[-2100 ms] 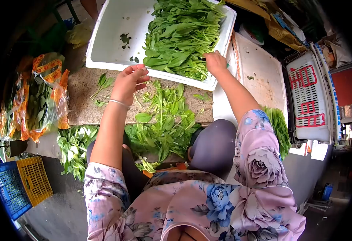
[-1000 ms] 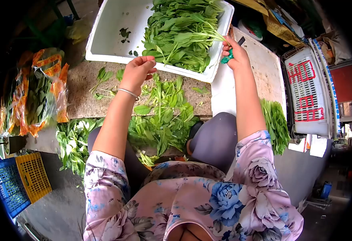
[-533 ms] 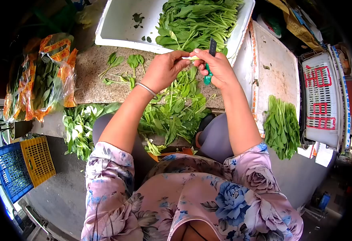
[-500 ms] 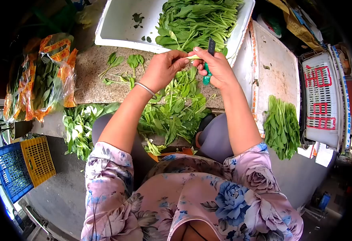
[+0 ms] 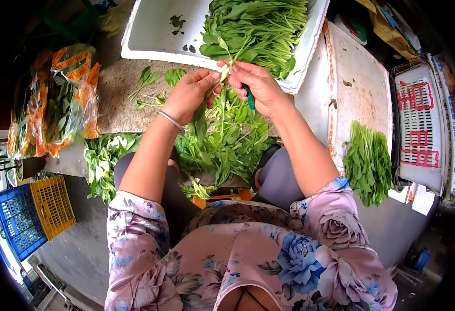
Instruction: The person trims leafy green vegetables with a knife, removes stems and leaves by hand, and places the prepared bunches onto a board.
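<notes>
My left hand (image 5: 192,93) is closed around a leafy green stalk (image 5: 224,72), whose pale stem end points up between my hands and whose leaves hang below. My right hand (image 5: 258,85) keeps a green-handled knife (image 5: 249,97) in its fingers. Its blade is hidden now. The thumb and fingertips of that hand touch the top of the stalk. Beneath both hands lies a pile of loose leafy greens (image 5: 225,145). Just beyond them stands a white foam box (image 5: 157,39) with neatly stacked greens (image 5: 256,33) inside.
At left are plastic bags of greens (image 5: 61,103), a heap of leaves (image 5: 103,168), and blue (image 5: 20,217) and yellow (image 5: 53,207) crates. On the right, a bunch of greens (image 5: 370,163) hangs over the edge of a white foam lid (image 5: 359,78), beside a white basket (image 5: 416,124).
Both hands have shifted left. My left hand now holds a stalk with hanging leaves. The knife has turned in my right hand, so its dark blade no longer shows.
</notes>
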### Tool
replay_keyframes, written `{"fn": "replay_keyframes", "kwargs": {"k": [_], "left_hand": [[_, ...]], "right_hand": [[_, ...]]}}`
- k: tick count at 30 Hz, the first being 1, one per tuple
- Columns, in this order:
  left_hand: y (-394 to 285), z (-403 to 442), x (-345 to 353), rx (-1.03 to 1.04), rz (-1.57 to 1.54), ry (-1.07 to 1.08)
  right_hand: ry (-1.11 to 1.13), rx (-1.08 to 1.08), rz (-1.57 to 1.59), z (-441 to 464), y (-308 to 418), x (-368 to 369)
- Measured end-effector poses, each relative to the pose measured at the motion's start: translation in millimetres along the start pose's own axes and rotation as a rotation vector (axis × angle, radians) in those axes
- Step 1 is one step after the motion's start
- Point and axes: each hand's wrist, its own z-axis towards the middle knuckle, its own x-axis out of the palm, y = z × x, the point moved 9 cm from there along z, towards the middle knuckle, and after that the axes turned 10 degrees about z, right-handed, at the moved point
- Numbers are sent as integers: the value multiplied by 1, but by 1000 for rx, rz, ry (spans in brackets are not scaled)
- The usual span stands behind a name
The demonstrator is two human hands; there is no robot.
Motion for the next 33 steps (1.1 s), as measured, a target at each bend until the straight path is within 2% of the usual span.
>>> {"fn": "replay_keyframes", "kwargs": {"k": [3, 5, 6, 7, 9, 10, 11, 14, 16, 20, 21, 23, 24, 25, 26, 27, 29, 31, 33], "left_hand": [[1, -5, 1, -12, -112, 105], [-9, -12, -3, 20, -174, 139], [-15, -14, -11, 44, -180, 72], [-19, -15, -20, 71, -189, 2], [-17, -13, -32, 77, -172, -69], [-16, -13, -39, 78, -169, -138], [-16, -13, -44, 76, -161, -203], [-21, -10, -51, 93, -77, -319], [-22, -9, -53, 94, -29, -346], [-11, -3, -59, 10, -2, -375], [-14, -3, -65, 33, 94, -421], [-12, -4, -72, 52, 183, -471], [-38, -12, -74, 307, 576, -602], [-59, -24, -62, 563, 973, -713], [-63, -24, -52, 732, 1178, -665], [-64, -25, -49, 730, 1175, -659], [-17, 1, -48, 118, 957, -232], [-16, 1, -39, 124, 1024, -176], [-4, 5, -32, 68, 764, -63]], "right_hand": [[58, 69, 67, 2, -13, -2], [-10, 181, -47, 7, -33, -19], [65, 278, -175, 8, -42, -20], [64, 277, -179, 11, -45, -23], [-189, 348, -989, 15, -48, -58], [-271, 20, -1310, 23, -22, -50], [-413, 40, -1375, 25, -14, -64], [-524, 73, -1279, 38, -2, -63], [-571, -130, -1297, 47, 0, -60], [-595, -222, -1326, 62, -4, -65], [-593, -226, -1326, 62, 2, -59], [-432, -229, -1277, 55, 9, -31], [-302, -148, -1232, 50, 7, -17], [-300, -142, -1235, 44, 7, -15], [-188, -164, -1090, 41, 2, -8], [-82, -185, -943, 35, 0, 0], [-26, -155, -852, 26, 1, 3], [-17, -154, -737, 20, 6, 3], [-27, -176, -692, 20, 6, -4]]}}
